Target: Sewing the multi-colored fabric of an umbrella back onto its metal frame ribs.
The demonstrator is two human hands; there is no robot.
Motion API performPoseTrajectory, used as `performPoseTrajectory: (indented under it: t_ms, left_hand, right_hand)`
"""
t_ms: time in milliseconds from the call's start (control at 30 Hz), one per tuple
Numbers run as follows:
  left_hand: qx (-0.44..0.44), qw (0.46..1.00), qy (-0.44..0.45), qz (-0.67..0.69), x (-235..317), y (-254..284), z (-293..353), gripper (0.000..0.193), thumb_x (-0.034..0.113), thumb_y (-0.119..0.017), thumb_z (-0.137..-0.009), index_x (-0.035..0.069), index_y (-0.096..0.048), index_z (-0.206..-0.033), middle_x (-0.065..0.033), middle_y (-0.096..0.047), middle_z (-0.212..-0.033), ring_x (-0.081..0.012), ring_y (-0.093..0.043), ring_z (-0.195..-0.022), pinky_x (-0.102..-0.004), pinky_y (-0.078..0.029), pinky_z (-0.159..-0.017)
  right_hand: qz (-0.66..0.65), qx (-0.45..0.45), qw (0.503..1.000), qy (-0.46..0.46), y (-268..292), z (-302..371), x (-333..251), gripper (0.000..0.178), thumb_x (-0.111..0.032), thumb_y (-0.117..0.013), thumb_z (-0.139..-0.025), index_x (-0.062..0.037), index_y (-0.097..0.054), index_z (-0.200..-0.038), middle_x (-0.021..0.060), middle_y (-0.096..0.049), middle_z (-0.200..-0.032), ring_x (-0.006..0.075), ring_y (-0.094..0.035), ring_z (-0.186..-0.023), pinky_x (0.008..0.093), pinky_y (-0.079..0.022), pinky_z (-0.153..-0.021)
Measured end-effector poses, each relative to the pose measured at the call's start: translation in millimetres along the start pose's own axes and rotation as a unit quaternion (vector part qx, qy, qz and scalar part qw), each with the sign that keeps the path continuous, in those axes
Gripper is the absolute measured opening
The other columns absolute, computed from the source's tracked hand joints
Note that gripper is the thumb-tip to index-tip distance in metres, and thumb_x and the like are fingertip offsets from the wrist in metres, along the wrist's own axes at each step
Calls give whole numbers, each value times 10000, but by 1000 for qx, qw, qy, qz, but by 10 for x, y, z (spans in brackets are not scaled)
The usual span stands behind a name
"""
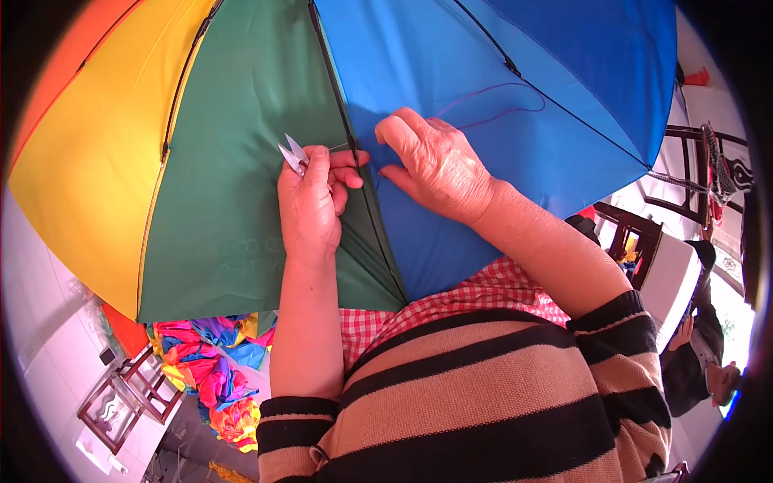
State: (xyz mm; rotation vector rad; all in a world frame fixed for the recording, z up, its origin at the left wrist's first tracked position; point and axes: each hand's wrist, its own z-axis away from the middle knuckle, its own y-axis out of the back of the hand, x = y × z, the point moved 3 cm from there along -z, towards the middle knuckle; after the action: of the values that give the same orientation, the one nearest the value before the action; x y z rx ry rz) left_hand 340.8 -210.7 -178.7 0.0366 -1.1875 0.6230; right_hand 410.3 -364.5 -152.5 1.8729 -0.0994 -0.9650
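Black-and-tan knit (475, 378) clothes the person nearest the camera. Beyond it, the left hand (310, 205) closes around small scissors (297, 150), fingers at a dark rib (328, 71) of the umbrella (217, 201) spread above the lap. The right hand (439, 165) curls just beside, purple thread (543, 100) looping past it; whether its fingertips pinch a needle cannot be told. Panels line the ribs, but with thread loose, stitching here looks unfinished. The umbrella's top is cut off; a fabric heap (213, 370) lies farther down, partly hidden.

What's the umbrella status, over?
Left hand holding small scissors, fingers at umbrella rib. Right hand over blue panel, grip unclear. Purple thread looped beyond. No obstruction visible.
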Motion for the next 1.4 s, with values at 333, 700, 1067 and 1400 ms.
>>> performPoseTrajectory:
  t_ms: [333,700,1067,1400]
  left_hand:
    - [22,999,27,-24,31,-31,-23,162,170,-513,-971,17,-526,-919,-187,-684,-859,-108,-584,-591,-202,-331,-423]
    - [44,995,69,-49,100,-85,-18,113,102,-593,-913,-6,-614,-887,-144,-687,-812,-113,-573,-557,-216,-366,-450]
    - [53,997,59,-13,48,-26,-14,85,74,-609,-896,-2,-629,-862,-118,-675,-774,-106,-564,-543,-214,-365,-454]
    - [38,997,53,-34,57,-112,-60,92,55,-593,-900,-9,-626,-844,-129,-673,-787,-108,-562,-540,-225,-407,-492]
  right_hand:
    - [-9,-4,1000,-11,17,-19,-36,447,-50,-733,-690,-69,-475,-1054,110,-563,-992,336,-601,-826,413,-500,-702]
    - [-37,-69,994,-73,110,-294,43,144,-85,-648,-796,-31,-571,-904,143,-600,-767,346,-614,-727,414,-495,-630]
    - [-166,-148,959,-174,460,-473,-130,29,-2,-576,-773,-28,-575,-784,115,-549,-700,353,-576,-674,434,-457,-596]
    - [40,-7,999,1,88,-361,24,90,-1,-607,-721,-32,-598,-805,110,-570,-811,322,-581,-802,416,-480,-682]
